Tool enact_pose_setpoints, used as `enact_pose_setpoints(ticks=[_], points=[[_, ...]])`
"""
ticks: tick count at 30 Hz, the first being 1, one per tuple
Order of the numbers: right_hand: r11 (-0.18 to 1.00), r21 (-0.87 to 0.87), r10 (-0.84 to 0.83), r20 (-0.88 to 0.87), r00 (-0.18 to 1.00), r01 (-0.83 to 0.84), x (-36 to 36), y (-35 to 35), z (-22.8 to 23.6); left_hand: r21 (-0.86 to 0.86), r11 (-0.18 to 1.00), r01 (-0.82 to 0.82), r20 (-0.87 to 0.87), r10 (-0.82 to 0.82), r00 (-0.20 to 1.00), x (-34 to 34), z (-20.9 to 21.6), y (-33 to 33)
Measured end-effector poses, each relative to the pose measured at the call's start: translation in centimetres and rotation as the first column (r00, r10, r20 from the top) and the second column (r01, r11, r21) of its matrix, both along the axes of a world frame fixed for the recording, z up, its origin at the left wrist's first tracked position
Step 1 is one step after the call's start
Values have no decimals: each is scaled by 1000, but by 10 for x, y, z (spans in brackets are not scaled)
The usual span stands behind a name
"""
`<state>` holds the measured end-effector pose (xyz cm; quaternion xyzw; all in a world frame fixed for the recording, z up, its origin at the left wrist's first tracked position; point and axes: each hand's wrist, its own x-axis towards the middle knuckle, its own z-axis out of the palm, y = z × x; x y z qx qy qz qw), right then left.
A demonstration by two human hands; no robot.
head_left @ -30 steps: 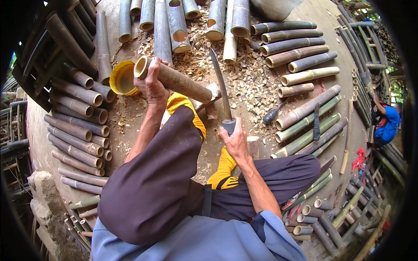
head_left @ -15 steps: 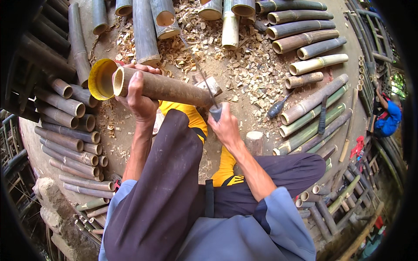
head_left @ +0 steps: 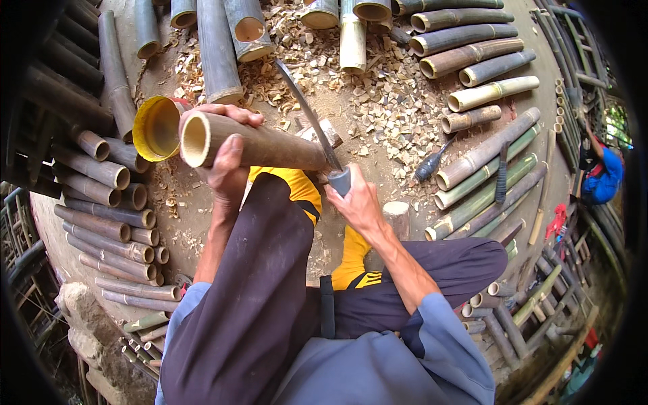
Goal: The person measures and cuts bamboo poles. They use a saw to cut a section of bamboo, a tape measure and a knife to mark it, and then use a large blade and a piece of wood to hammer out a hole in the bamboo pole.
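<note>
My left hand (head_left: 229,158) wraps round a brown bamboo tube (head_left: 270,143), fingers over its top and thumb on the near side. The tube's hollow end points left; its far right end lies by a small pale wooden block (head_left: 329,135). My right hand (head_left: 358,202) is closed on the grey handle (head_left: 341,181) of a long curved blade (head_left: 305,104). This blade slants up and left, crossing close to the tube's right end. Whether its edge is toothed, I cannot make out. Beside the tube's open end stands a yellow-rimmed container (head_left: 157,128).
Bamboo tubes (head_left: 111,246) line the left, and more bamboo lengths (head_left: 472,61) lie at the right. Wood chips (head_left: 391,108) cover the ground ahead. Dark-handled tools (head_left: 430,165) rest among the right-hand bamboo. A short stump (head_left: 396,219) stands by my right forearm. A person in blue (head_left: 603,177) is far right.
The curved blade has swung so that its broad side shows and its tip reaches farther up and left. The bamboo tube's open end has dropped slightly in the picture and shifted right.
</note>
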<state>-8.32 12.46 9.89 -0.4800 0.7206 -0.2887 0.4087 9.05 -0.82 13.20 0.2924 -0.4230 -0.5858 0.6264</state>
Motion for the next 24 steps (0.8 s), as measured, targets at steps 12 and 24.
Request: enact_pose_setpoints(ticks=[12,24], points=[[995,-15,-97,112,989,99,-1,-2,11,35,999,9,-46,-7,999,11,5,0],[991,-31,-127,86,988,130,-4,0,11,126,921,-369,-8,373,928,7,6,-9]])
